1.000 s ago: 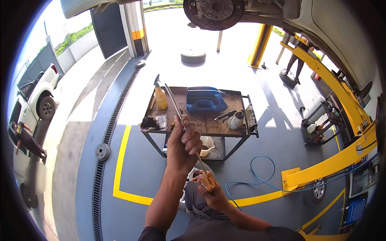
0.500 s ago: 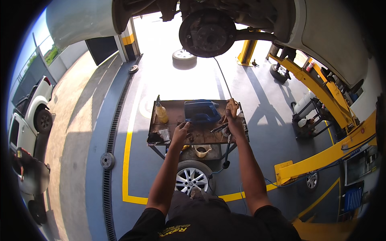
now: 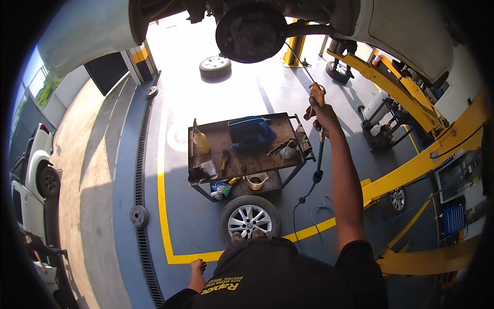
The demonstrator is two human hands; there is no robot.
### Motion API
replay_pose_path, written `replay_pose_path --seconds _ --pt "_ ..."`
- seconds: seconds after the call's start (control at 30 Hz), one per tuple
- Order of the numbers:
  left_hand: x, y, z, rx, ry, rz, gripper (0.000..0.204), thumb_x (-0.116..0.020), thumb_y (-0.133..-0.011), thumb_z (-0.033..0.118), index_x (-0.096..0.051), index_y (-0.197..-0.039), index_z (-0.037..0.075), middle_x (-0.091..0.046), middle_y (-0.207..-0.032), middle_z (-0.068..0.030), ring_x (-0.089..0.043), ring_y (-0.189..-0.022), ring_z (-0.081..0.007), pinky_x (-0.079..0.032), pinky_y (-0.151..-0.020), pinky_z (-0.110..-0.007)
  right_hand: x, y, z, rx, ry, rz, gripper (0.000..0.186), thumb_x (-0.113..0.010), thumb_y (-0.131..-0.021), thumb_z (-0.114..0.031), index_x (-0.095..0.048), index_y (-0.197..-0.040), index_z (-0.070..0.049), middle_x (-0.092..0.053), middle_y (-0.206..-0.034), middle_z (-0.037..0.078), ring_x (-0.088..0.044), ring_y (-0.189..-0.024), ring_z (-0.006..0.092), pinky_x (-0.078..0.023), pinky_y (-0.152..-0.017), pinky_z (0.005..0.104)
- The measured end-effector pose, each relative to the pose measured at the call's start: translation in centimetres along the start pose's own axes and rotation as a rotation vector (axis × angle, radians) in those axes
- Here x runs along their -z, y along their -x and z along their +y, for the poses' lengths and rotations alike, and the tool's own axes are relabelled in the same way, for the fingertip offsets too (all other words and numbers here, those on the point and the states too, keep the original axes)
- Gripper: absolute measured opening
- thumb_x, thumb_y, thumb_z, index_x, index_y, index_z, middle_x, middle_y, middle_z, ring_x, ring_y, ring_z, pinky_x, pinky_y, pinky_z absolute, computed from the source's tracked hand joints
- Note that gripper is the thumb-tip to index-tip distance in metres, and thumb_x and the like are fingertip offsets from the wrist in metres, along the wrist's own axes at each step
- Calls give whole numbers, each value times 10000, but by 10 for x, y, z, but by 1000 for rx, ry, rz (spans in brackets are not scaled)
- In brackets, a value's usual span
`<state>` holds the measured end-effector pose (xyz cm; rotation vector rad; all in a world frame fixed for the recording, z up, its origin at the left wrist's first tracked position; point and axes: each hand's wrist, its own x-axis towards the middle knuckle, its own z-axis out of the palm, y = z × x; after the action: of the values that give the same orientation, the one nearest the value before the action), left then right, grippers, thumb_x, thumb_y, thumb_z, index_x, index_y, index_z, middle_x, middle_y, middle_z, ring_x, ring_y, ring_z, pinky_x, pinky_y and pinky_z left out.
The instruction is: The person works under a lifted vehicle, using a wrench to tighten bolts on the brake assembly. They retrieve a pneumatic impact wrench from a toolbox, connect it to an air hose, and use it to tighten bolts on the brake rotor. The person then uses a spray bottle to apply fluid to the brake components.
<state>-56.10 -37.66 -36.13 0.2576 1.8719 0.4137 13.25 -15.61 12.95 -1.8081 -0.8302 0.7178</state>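
My right hand (image 3: 325,116) is wrapped round an orange air blow gun (image 3: 317,93), held out past the right end of the work trolley. Its long thin nozzle points up and to the left, toward the underside of the raised car, and its tip lies near the dark brake drum (image 3: 250,33). From the gun's grip an air hose (image 3: 319,160) hangs down to the floor. My left hand (image 3: 197,265) is low beside my body, fingers curled, with nothing visible in it. The trolley (image 3: 262,162) bears a blue jug (image 3: 251,133), a yellowish spray bottle (image 3: 201,141) and a brush (image 3: 225,159).
An alloy wheel (image 3: 250,217) lies at my feet, below the trolley. Another wheel (image 3: 215,68) lies on the bright floor ahead. Yellow lift arms (image 3: 422,180) cross the right side. A second person (image 3: 43,250) is at the far left, near a white pickup (image 3: 37,159).
My right hand has carried the blow gun up and to the right, off the trolley. My left hand has dropped from the trolley's edge to beside my body. The view has shifted.
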Motion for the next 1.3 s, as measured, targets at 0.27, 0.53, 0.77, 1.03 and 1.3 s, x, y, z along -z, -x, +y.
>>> replay_pose_path --seconds 0.27,0.53,0.77,1.03,1.3 --pt "21 3 3 -22 -88 -99 277 -563 -1015 198 -656 -1144 -29 -744 -936 -159 -725 -736 -280 -492 -558 -352 33 14 -115 41 217 38 548 -611 -1000 -584 -658 -844 -61 -708 -704 51 -458 -423 80 -348 -395 245" --pt "-50 -56 132 -394 -256 -245 311 -549 -1052 262 -681 -1140 -6 -746 -906 -100 -713 -732 -182 -507 -605 -302 37 33 -173 102 378 -2 562 -627 -970 -636 -625 -890 -80 -645 -696 19 -424 -448 52 -317 -401 224" --pt "-71 -66 172 -547 -367 -258 306 -568 -1043 250 -700 -1111 -17 -746 -879 -112 -706 -702 -183 -529 -610 -310 41 28 -193 120 506 -18 562 -618 -972 -648 -637 -921 -88 -614 -686 -9 -393 -454 30 -310 -411 195" --pt "-71 -45 96 -317 -384 -221 329 -564 -1050 277 -694 -1132 -15 -749 -885 -115 -714 -695 -199 -502 -577 -324 42 11 -208 289 563 -43 571 -622 -962 -657 -643 -849 -97 -678 -691 21 -395 -438 13 -315 -397 203" --pt "-74 -20 48 -215 -317 -203 338 -547 -1055 279 -668 -1185 -8 -759 -969 -133 -721 -731 -216 -482 -584 -333 50 -27 -225 288 529 -124 598 -655 -941 -656 -621 -877 -62 -688 -725 61 -374 -387 17 -319 -370 197"
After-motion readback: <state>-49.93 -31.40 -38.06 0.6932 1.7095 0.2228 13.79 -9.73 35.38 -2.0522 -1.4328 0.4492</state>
